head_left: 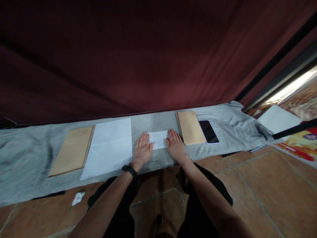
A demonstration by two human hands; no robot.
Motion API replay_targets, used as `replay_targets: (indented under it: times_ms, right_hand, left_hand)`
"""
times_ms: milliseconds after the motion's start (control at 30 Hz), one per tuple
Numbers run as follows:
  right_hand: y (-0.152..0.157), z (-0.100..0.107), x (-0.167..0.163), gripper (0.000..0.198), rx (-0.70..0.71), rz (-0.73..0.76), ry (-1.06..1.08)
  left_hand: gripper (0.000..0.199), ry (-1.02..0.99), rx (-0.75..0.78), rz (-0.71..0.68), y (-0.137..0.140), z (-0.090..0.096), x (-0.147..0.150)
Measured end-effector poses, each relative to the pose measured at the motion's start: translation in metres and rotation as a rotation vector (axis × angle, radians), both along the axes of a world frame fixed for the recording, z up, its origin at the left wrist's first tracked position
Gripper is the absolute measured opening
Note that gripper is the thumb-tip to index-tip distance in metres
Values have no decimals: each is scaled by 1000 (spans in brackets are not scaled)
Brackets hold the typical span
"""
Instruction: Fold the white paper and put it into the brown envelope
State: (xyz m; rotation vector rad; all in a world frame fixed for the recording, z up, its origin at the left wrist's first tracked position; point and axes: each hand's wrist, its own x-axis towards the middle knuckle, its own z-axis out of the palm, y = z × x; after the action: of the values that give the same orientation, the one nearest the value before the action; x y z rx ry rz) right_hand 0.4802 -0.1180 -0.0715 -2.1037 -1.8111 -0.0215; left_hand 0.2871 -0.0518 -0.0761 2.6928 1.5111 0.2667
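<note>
A small folded sheet of white paper [158, 139] lies flat on the grey cloth in front of me. My left hand [143, 147] rests flat on its left end, fingers stretched out and pointing away from me. On its right end lies my right hand [175, 142], also flat, its thumb toward the paper's middle. Just left of my left hand are large white sheets [109, 145] with a faint crease across them. Close to my right hand's fingers is a small stack of brown envelopes [192, 128].
Another brown envelope stack [71, 150] lies at the far left. A phone [208, 131] with a dark screen sits right of the near envelopes. The grey cloth [29, 158] covers a long narrow surface against a dark red curtain [148, 59]. Crumpled white tissue [78, 197] lies on the tiled floor.
</note>
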Motion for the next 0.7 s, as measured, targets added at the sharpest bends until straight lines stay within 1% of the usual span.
replay_targets:
  times_ms: [67,167,233,300,467,700]
  right_hand:
    - [-3,3,-12,57,18,92,4]
    - [-8,4,-32,57,10,314,1]
    - [-10,2,-39,57,-9,360,-1]
    - [-10,0,-38,58,-21,332,-9]
    - [0,0,-16,59,-37,196,-40]
    - [13,-5,-3,58,-45,134,-54]
  left_hand:
    - [67,-3,3,1,0,-1,0]
    - [66,2,-6,-12,1,-2,-1]
    - [66,5,-7,-16,2,-2,-1]
    - [65,-2,0,-8,2,-3,-1]
    - [66,-16,3,10,0,-1,0]
    - [67,-3,-1,6,-2,2,-3]
